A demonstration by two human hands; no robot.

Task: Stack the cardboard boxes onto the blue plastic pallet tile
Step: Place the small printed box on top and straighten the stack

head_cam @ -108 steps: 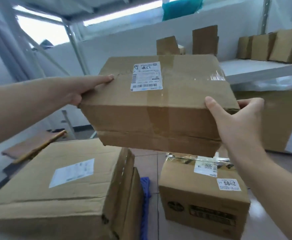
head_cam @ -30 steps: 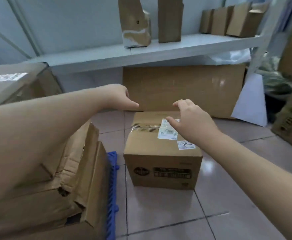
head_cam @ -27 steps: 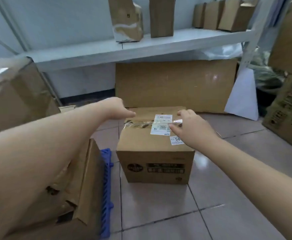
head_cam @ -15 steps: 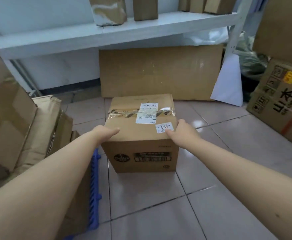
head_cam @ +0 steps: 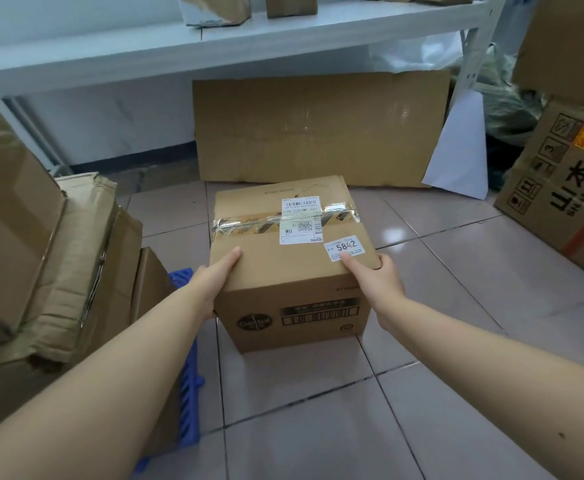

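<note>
A taped cardboard box (head_cam: 270,271) with white labels, one reading 5842, stands on the tiled floor in the middle. My left hand (head_cam: 214,277) grips its left near edge, thumb on top. My right hand (head_cam: 375,280) grips its right near corner, thumb beside the 5842 label. At the left, a stack of cardboard boxes (head_cam: 41,244) rests on the blue plastic pallet tile (head_cam: 188,389), of which only the right edge shows.
A flattened cardboard sheet (head_cam: 318,129) leans under a white shelf (head_cam: 214,46) behind the box. A printed carton (head_cam: 560,188) stands at the right with another box above it. Small boxes sit on the shelf. Tiled floor (head_cam: 318,427) lies in front.
The box I carried earlier has left my hands. Both hands have come down from above the floor box and closed on its two near sides. My view has moved closer and lower.
</note>
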